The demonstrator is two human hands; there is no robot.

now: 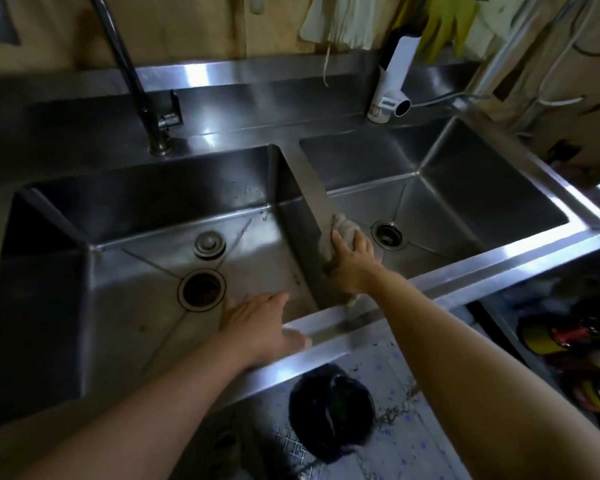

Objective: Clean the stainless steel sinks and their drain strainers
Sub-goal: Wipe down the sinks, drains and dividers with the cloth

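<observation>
On the divider (pixel 312 216) between the sinks, the right hand (pixel 352 261) presses a cloth (pixel 340 233), fingers flat, grip released; the left hand (pixel 257 323) rests open on the front rim (pixel 343 332). The cloth could slide off that narrow ridge. Both basins lie open; the loose strainer (pixel 209 244) sits beside the left drain (pixel 201 289).

left hand (pixel 257 323) flat, fingers straight; right hand (pixel 352 263) fingers extended, pressing down.

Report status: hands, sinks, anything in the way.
Right hand presses rag on divider. Left hand open, flat in left sink. Strainer lies loose beside left drain. Nothing blocking.
</observation>
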